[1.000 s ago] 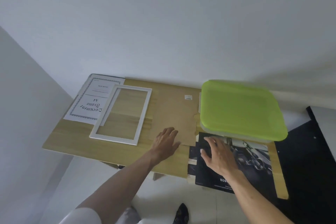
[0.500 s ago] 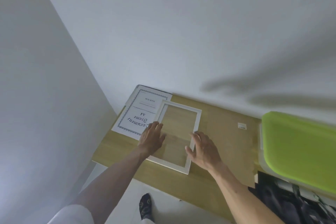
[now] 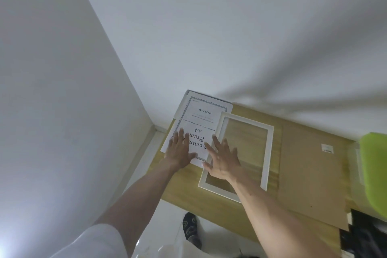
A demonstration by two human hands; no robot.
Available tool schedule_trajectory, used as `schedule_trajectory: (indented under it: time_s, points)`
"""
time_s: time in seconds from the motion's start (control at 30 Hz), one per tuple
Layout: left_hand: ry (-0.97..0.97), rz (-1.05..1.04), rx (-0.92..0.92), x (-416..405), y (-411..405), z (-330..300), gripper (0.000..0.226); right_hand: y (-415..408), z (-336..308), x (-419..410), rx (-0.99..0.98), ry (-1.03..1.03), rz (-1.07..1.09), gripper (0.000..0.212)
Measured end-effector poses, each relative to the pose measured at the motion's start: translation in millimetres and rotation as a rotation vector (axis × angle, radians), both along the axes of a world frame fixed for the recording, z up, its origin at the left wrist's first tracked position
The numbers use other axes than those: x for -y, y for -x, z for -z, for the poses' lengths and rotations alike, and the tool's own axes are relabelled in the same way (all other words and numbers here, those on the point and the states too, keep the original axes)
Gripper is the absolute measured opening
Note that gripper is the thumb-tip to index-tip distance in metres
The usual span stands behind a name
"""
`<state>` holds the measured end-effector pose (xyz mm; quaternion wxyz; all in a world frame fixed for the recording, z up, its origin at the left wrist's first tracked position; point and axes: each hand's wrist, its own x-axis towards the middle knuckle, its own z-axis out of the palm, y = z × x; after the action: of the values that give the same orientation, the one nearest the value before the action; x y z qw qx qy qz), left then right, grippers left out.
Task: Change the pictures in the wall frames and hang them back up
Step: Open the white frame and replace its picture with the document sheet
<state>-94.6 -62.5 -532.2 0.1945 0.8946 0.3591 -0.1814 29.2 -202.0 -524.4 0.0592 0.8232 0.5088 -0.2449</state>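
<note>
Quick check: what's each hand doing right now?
Left hand: open, fingers flat on the printed sheet.
Right hand: open, fingers spread over the white frame, holding nothing.

At the bench's [image 3: 182, 190] far left corner the printed sheet [image 3: 204, 117] lies flat, overlapped on its right by the white frame [image 3: 270, 148]; both hands rest spread over them. Bare wood stays free along the near left edge. A brown backing board [image 3: 314, 174] covers the middle. The green lid [image 3: 374, 165] rises at the right edge, blocking passage there. Walls close the far and left sides.
</note>
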Motion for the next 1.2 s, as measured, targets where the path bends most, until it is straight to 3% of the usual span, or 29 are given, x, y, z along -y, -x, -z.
schedule_trajectory:
  time_s: [0.53,0.77,0.83,0.93,1.07,1.2]
  points:
    - [0.084,-0.023,0.049,-7.6,2.0,6.6,0.095,-30.8,0.0,26.4,0.069,0.046,-0.021,0.080]
    - [-0.122,0.095,0.163,-21.0,19.5,9.9,0.088,-0.3,0.3,-5.5,0.054,-0.017,-0.175,0.090]
    - [-0.083,0.169,0.143,-31.8,31.8,13.1,0.090,4.5,5.5,-10.1,0.027,-0.003,-0.161,0.090]
    - [-0.047,0.305,0.081,-44.2,49.0,18.4,0.089,4.2,6.6,-12.2,0.016,-0.042,-0.150,0.082]
    - [-0.067,0.337,0.135,-45.7,53.2,19.4,0.082,4.8,5.1,-10.6,0.021,-0.110,-0.151,0.056]
    - [-0.011,0.359,0.200,-45.7,57.0,9.3,0.106,-0.9,-2.3,-7.5,-0.047,-0.242,-0.060,0.040]
